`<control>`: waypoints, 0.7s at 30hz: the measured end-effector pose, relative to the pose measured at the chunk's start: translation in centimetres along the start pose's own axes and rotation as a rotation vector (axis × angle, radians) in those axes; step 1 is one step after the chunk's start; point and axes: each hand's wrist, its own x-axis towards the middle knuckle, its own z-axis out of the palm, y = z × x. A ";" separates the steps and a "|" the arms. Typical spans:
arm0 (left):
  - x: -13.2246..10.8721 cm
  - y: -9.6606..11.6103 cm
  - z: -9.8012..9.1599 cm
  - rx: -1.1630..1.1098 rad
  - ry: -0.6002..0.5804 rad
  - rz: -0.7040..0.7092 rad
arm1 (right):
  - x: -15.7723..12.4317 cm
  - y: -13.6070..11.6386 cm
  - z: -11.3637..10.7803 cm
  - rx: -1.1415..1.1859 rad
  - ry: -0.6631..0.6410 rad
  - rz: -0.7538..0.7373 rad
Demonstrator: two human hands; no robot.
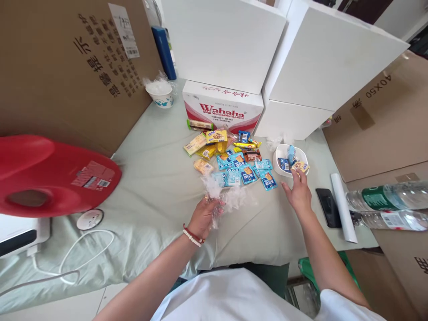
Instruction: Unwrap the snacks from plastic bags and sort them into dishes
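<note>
At six o'clock, the left hand (201, 217) clamps its fingers on crumpled clear plastic (236, 199), bunched, it seems, to stop it spreading; at three, the right hand's (299, 194) fingers sit apart beside the white bowl (276, 164), its walls corralling snack packets (284, 165).

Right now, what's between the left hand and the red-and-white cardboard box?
Clear crumpled plastic, then colourful wrapped snack packets, in the head view.
</note>
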 end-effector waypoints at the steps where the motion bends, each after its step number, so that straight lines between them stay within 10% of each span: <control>1: 0.0 0.3 -0.2 0.029 0.016 0.024 | 1.0 0.9 1.0 -0.053 -0.039 0.028; 10: -1.4 0.9 -6.4 0.405 0.168 0.293 | -1.0 5.4 1.9 0.094 0.251 -0.017; 16: -2.0 -0.9 -5.9 1.035 -0.487 0.666 | 4.7 5.6 1.3 0.106 0.185 -0.030; 21: 1.4 -2.9 -1.0 1.404 -0.591 0.986 | 11.8 3.0 3.4 0.127 0.002 -0.061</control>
